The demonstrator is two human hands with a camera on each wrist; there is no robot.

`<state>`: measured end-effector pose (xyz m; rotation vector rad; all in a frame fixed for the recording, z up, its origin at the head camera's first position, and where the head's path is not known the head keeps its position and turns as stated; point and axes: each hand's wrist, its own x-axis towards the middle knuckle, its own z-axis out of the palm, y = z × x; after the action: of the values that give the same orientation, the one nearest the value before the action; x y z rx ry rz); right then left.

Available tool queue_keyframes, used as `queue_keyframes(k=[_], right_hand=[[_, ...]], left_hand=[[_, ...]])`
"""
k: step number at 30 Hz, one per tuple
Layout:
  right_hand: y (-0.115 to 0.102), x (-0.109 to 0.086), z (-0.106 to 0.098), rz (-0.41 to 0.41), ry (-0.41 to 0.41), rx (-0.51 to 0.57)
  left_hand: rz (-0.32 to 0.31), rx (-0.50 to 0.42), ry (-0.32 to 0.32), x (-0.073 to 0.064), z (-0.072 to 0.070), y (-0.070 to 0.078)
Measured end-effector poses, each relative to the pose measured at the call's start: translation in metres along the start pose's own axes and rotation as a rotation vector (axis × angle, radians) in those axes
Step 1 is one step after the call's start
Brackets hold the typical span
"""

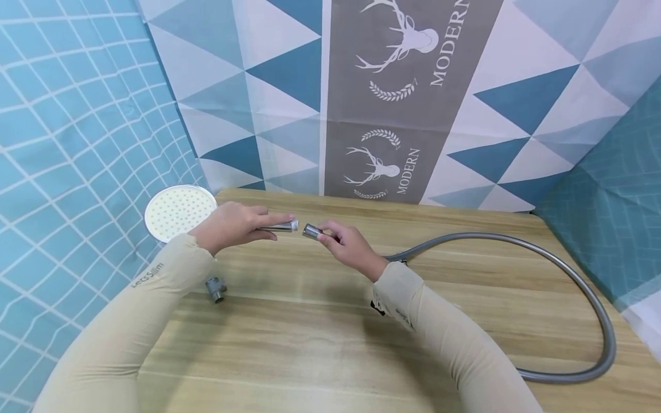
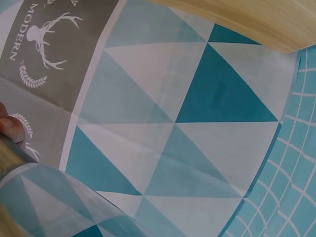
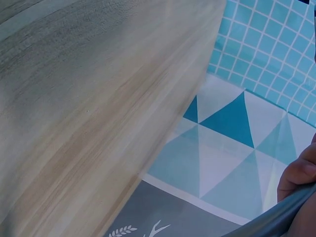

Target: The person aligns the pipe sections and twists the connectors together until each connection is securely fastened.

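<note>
My left hand (image 1: 233,228) grips the handle (image 1: 281,227) of a shower head, whose round pale face (image 1: 179,213) points up beyond the wrist. A threaded tip (image 1: 295,224) sticks out past the fingers. In my right hand (image 1: 353,246), thumb and fingers pinch the metal end fitting (image 1: 312,231) of a grey shower hose (image 1: 604,321). A small gap separates fitting and threaded tip. The left wrist view catches the shower head's shiny back (image 2: 64,202); the right wrist view shows the hose (image 3: 276,217) passing beside curled fingers (image 3: 298,173).
A small metal connector (image 1: 216,289) lies on the wood-grain tabletop (image 1: 310,355), below the left wrist. On the right the hose makes a wide loop. A blue tiled sheet (image 1: 77,143) borders the left, and a patterned sheet (image 1: 289,86) hangs behind.
</note>
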<state>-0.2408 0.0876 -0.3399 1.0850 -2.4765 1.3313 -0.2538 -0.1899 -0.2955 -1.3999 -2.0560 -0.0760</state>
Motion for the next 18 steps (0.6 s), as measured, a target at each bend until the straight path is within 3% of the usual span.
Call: queue_keyframes(k=[18], right_hand=[[0.0024, -0.0092, 0.0012, 0.002, -0.032, 0.042]], left_hand=[[0.015, -0.004, 0.032, 0.0004, 0.0007, 0.0029]])
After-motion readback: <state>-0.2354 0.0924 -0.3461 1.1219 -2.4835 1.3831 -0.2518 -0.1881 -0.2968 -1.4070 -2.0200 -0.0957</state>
